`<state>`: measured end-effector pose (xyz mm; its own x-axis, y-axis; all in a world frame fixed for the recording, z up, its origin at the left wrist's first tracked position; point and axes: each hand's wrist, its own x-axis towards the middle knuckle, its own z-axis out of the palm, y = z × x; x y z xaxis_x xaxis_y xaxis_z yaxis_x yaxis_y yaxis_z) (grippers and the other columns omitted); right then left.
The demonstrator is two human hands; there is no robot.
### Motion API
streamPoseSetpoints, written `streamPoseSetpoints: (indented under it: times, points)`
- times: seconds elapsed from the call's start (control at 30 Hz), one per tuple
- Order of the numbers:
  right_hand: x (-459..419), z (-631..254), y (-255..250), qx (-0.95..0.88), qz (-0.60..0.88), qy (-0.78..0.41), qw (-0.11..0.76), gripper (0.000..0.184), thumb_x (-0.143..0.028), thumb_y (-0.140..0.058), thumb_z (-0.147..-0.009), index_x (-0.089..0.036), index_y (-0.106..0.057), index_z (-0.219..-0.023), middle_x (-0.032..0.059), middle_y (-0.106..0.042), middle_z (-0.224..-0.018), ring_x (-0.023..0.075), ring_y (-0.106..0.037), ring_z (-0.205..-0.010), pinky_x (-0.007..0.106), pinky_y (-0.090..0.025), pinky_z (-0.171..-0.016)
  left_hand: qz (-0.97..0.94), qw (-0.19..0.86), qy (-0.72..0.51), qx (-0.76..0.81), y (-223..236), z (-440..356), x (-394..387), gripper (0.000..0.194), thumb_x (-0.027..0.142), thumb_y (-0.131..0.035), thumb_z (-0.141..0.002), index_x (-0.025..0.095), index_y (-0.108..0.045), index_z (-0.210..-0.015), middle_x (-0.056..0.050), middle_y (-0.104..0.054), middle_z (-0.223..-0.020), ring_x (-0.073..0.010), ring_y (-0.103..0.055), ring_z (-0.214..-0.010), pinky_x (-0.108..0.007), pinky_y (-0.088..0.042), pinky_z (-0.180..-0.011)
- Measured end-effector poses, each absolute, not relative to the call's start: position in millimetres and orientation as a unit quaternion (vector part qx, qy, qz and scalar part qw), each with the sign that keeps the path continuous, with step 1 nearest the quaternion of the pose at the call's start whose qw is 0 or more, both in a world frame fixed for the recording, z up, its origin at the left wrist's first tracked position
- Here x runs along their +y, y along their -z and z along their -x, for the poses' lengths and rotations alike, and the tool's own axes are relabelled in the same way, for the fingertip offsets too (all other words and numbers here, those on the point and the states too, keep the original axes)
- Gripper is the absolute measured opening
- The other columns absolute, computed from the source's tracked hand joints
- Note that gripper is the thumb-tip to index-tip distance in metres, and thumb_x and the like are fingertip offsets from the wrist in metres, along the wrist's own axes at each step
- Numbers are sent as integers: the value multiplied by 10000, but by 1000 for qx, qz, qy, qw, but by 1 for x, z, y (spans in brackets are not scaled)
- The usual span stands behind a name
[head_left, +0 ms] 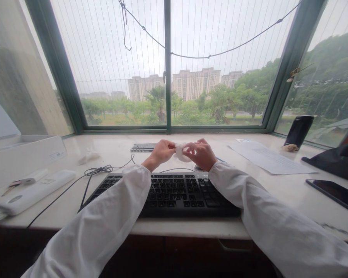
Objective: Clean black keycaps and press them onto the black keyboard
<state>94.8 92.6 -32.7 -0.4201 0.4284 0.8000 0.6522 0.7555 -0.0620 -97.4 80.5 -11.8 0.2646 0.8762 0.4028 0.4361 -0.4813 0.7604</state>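
Observation:
A crumpled white tissue [179,151] is held up between my two hands, above the far edge of the keyboard. My left hand [163,151] pinches its left side between thumb and fingers. From the right, the fingers of my right hand [201,153] close on the tissue; their tips are partly hidden by it. Whether something small lies inside the tissue I cannot tell. Below my hands and forearms is a black keyboard [174,193]; its key positions look like dark open squares. Behind my left hand, rows of small dark pieces like keycaps [143,147] lie on the white desk [191,227].
A cable [100,170] coils at left, near a white power strip [37,191] and a white box [29,154]. Another crumpled white tissue [89,157] lies behind the cable. Papers [266,156], a dark phone [338,195] and a black cylinder [299,131] are at right.

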Motion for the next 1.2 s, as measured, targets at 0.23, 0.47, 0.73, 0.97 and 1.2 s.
streamPoseSetpoints:
  times: [0.23,0.47,0.73,0.97,1.2]
  points:
    - [91,-97,31,-832,302,144,443,255,-442,-625,-881,-217,-729,-941,2,-736,-703,135,-633,-613,327,-359,-826,-753,291,-418,416,11,97,79,233,236,-589,-744,82,-757,-792,-18,-595,-596,-86,-430,-550,-216,-320,-532]
    - [92,-104,29,-824,265,183,467,293,-503,-600,-878,-241,-720,-928,-16,-727,-690,135,-625,-596,322,-361,-773,-739,296,-430,426,11,100,79,219,191,-564,-775,102,-762,-809,-3,-549,-550,-77,-394,-512,-226,-298,-522]
    - [88,-106,27,-814,275,195,473,260,-500,-623,-864,-266,-724,-912,-33,-727,-701,130,-615,-607,318,-329,-757,-741,396,-406,360,11,102,80,366,464,-655,-813,106,-718,-863,11,-487,-575,-58,-348,-484,-217,-217,-458]
    - [90,-105,28,-813,281,235,453,312,-457,-603,-883,-212,-680,-707,2,-701,-659,151,-609,-647,315,-332,-742,-758,418,-363,345,17,99,82,385,507,-712,-757,129,-688,-823,34,-455,-580,-51,-298,-485,-215,-178,-456]
    - [90,-101,31,-809,280,254,451,199,-356,-623,-862,-194,-712,-788,9,-688,-643,152,-593,-643,318,-342,-747,-757,372,-382,379,15,92,77,466,569,-687,-755,120,-734,-871,-12,-582,-639,-62,-379,-521,-218,-237,-490]
